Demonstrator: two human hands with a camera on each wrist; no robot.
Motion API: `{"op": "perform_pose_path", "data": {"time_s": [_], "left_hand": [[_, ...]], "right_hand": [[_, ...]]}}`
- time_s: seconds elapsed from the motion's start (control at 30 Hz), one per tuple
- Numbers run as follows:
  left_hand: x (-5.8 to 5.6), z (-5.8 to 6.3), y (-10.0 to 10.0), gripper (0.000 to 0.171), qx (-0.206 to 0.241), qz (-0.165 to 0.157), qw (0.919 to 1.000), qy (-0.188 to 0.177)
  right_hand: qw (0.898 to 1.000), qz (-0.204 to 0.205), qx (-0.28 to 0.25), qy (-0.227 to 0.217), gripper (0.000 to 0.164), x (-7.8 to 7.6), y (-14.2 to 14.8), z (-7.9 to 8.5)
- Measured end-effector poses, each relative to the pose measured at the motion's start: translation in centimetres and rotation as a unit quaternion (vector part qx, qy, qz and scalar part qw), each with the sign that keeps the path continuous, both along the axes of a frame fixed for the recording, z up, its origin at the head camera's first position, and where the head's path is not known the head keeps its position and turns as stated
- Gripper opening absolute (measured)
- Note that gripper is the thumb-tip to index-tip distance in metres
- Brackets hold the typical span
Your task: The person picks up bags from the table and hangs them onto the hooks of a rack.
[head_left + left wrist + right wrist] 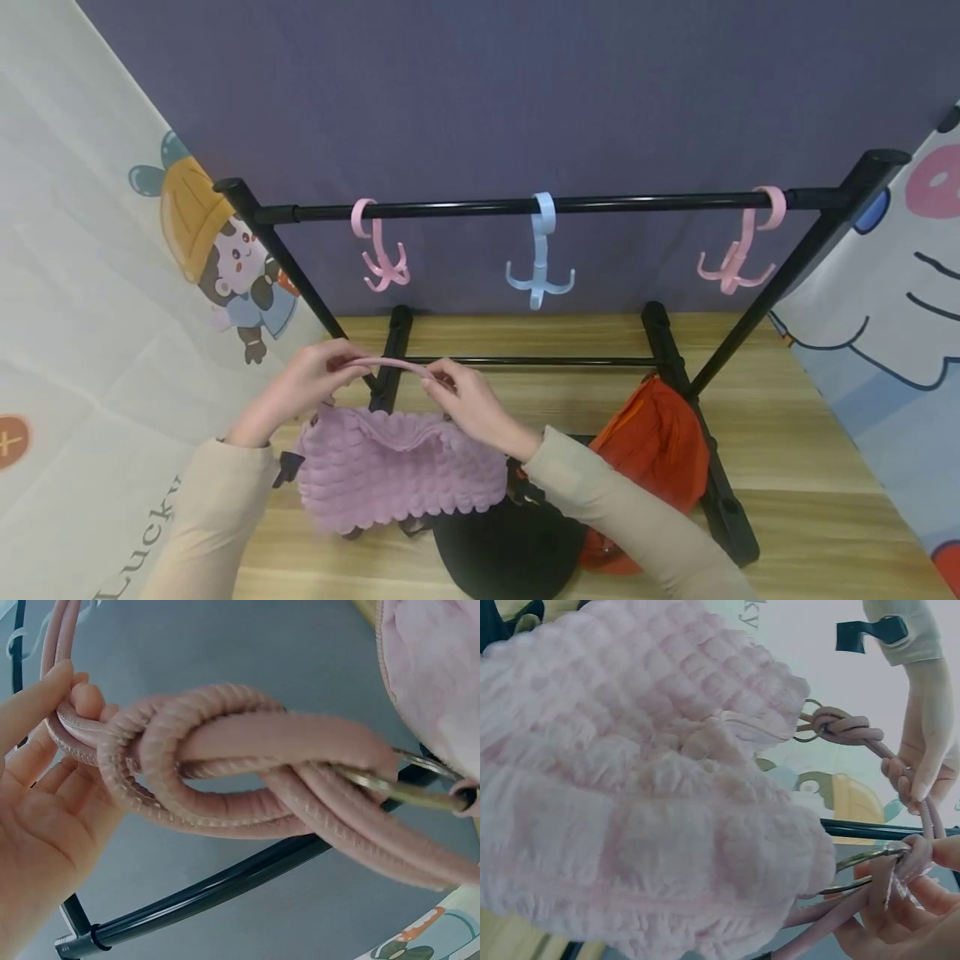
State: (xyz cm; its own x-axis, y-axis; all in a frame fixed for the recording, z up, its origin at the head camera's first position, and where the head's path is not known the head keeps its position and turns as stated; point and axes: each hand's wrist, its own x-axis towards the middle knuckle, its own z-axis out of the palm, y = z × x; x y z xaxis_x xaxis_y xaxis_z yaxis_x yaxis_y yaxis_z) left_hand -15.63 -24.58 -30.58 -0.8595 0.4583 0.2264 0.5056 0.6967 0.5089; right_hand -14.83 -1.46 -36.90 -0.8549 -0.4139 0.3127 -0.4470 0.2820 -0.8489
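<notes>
Can see a black rack [450, 209] and, low in front of it, a pink bag [405, 479]. Runs with its long axis from left to right, nearly parallel to the rack's bar [637, 204], with the strap [397, 362] pointing upward, to the rack's side. Is gripped from above: by the left hand [303, 383], curled round the strap, and by the right hand [476, 404], nearer to the bag, pinching the strap close to its end. Is well apart from the 3 hooks [539, 250].
</notes>
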Motion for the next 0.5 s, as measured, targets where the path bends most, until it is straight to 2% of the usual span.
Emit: {"op": "perform_pose_path", "data": {"time_s": [0.1,0.23,0.37,0.5], "left_hand": [[0.4,0.4,-0.1,0.01,0.01,0.0,0.9999,0.01],[0.7,0.8,0.0,0.008,0.037,-0.002,0.9977,0.056],[0.7,1.4,0.1,0.009,0.071,-0.003,0.9928,0.096],[0.6,2.1,0.2,0.01,0.079,0.01,0.9903,0.114]], "right_hand": [[1.0,0.002,-0.002,0.013,0.022,0.1,0.1,0.6],[0.999,-0.003,-0.014,0.036,0.021,0.2,0.1,1.5],[0.998,-0.008,-0.022,0.059,0.019,0.1,0.1,2.7],[0.997,-0.015,-0.025,0.07,0.018,-0.2,0.2,4.0]]}}
